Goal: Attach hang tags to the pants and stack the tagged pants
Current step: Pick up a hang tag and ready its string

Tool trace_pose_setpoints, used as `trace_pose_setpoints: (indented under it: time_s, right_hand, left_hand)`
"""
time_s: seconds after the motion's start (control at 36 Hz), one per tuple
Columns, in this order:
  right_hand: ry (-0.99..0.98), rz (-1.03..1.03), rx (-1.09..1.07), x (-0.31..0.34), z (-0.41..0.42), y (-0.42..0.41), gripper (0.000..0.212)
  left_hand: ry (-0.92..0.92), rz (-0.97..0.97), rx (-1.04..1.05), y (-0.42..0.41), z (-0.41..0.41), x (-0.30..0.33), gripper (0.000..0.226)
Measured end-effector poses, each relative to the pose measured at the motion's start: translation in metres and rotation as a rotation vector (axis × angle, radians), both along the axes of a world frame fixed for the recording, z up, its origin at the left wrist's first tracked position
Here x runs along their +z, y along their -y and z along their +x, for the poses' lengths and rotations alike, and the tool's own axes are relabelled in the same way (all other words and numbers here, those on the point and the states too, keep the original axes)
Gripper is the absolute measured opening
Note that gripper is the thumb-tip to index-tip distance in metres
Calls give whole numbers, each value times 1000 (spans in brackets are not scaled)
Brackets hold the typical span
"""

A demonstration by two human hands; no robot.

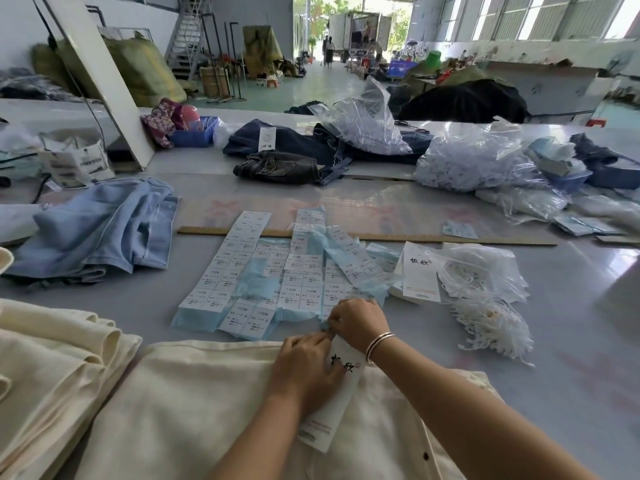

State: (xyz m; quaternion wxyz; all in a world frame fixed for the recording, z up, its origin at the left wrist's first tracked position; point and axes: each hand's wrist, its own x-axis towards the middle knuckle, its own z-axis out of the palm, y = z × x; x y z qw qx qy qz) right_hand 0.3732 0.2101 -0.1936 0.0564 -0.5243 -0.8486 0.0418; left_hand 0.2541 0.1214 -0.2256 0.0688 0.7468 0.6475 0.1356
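Cream pants (214,403) lie spread flat under both hands, laid out so the waist edge is easy to reach. A second cream pile (52,368) sits left of the left hand, likely the stack. Beyond the hands, sticker sheets (263,271) fan out within reach. The one hang tag (332,410) lies on the pants; the left hand (304,368) holds it steady while the right hand (360,323) pinches at its top end, probably fixing it.
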Motion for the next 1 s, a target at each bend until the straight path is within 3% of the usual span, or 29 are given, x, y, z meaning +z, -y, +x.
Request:
trace_pose_setpoints:
  time_s: [0.11, 0.25, 0.39, 0.47, 0.58, 0.67, 0.72, 0.86, 0.92, 1.0]
  right_hand:
    - [-128, -117, -108, 5, -2, -2, 20]
    - [-255, -347, -136, 13, 3, -14, 22]
    - [-748, -486, -325, 27, 12, -25, 18]
    - [-1009, -460, -392, 42, 21, -27, 9]
    - [-1341, -393, -490, 61, 38, -20, 16]
    - [-1740, -514, -535, 65, 51, 1, 6]
    - [-1961, -611, -522, 60, 57, 24, 3]
    - [-2180, -702, -588, 33, 71, 83, 9]
    - [-2205, -679, -631, 20, 76, 100, 7]
    - [-2260, -592, -630, 3, 81, 117, 4]
  left_hand:
    - [-14, 7, -7, 0, -1, -2, 51]
    - [-38, 12, -10, 0, -1, -2, 49]
    - [-38, 30, -7, 2, 0, 1, 54]
    - [0, 19, 7, 4, 1, 2, 57]
    - [109, -11, -4, 3, -1, 3, 56]
    - [317, -38, 36, 1, -4, 8, 45]
    - [593, -83, 102, 3, -7, 13, 31]
    - [1357, -256, 283, 19, -8, 37, 14]
    - [1468, -261, 315, 28, -3, 43, 13]
    - [1468, -311, 307, 45, 11, 49, 16]
